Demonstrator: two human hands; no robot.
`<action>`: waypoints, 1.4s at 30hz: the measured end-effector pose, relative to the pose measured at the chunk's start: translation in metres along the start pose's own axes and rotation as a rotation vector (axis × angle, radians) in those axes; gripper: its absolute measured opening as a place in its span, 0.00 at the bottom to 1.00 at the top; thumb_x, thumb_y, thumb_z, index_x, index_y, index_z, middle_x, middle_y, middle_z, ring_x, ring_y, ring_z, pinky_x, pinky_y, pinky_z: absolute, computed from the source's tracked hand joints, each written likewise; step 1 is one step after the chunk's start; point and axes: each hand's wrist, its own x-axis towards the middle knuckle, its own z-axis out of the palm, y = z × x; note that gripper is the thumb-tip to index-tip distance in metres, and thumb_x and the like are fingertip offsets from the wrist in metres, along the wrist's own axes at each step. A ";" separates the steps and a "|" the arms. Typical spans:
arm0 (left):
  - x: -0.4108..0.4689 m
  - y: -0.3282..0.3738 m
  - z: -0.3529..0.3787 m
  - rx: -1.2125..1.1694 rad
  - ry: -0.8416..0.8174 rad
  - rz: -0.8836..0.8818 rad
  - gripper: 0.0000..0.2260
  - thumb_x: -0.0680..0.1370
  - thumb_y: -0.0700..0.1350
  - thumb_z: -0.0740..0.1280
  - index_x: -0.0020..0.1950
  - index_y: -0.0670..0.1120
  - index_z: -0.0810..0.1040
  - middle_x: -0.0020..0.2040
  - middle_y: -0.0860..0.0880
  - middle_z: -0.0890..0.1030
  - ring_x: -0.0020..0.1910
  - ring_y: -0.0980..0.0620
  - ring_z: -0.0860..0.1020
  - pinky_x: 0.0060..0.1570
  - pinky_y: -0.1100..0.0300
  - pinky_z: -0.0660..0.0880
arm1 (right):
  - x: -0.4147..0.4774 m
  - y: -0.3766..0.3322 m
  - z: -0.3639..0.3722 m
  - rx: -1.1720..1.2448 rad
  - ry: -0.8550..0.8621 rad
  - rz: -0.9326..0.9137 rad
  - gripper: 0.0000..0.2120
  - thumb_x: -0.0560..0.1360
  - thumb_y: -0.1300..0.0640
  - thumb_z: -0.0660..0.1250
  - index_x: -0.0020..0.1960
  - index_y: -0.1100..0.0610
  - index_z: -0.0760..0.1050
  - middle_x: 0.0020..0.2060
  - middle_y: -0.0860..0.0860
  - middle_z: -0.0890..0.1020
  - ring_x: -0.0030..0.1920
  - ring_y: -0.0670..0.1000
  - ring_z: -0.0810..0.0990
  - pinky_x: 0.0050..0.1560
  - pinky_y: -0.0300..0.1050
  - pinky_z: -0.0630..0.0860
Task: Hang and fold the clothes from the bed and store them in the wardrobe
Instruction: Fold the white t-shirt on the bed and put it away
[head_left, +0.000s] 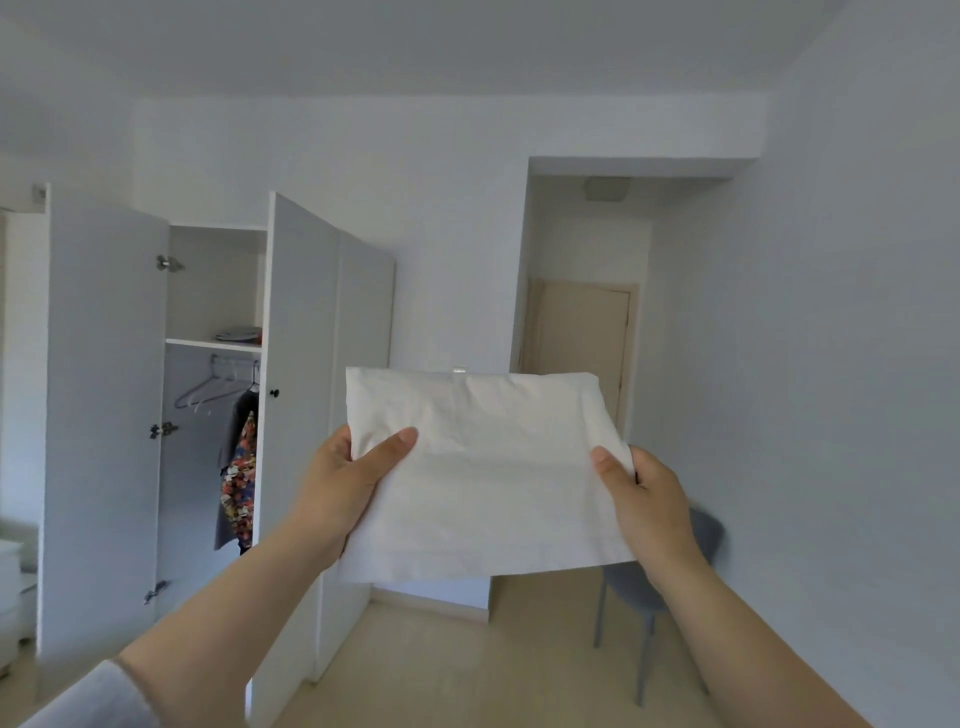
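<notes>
Between the fingers of the left hand (343, 483) and the right hand (647, 501), a folded white rectangular cloth garment (483, 467) is held up flat in the air, each side edge pinched by a thumb on the front with the other fingers hidden behind the fabric. Left of and beyond the left fingers, a tall white wardrobe (104, 415) is seen with doors swung open, wire hangers (202, 395) and a red floral garment (240, 483) hung on its rail.
</notes>
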 end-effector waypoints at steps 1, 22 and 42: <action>0.012 -0.005 0.009 0.003 0.014 0.005 0.16 0.69 0.50 0.75 0.54 0.47 0.81 0.48 0.46 0.86 0.46 0.45 0.85 0.39 0.54 0.82 | 0.018 0.009 0.001 0.015 -0.017 0.003 0.15 0.80 0.50 0.63 0.45 0.63 0.75 0.40 0.60 0.80 0.37 0.52 0.75 0.36 0.45 0.68; 0.297 -0.137 0.059 0.074 0.073 0.090 0.19 0.67 0.51 0.75 0.55 0.46 0.80 0.48 0.47 0.86 0.44 0.46 0.85 0.35 0.57 0.81 | 0.300 0.166 0.127 0.351 -0.198 0.161 0.14 0.75 0.43 0.68 0.49 0.53 0.81 0.45 0.51 0.86 0.46 0.52 0.85 0.49 0.51 0.82; 0.525 -0.262 0.078 0.195 0.328 0.125 0.21 0.66 0.51 0.77 0.55 0.45 0.80 0.48 0.45 0.86 0.45 0.44 0.85 0.37 0.54 0.81 | 0.566 0.326 0.287 0.507 -0.432 -0.001 0.22 0.76 0.44 0.68 0.46 0.65 0.73 0.37 0.55 0.77 0.38 0.53 0.75 0.41 0.48 0.71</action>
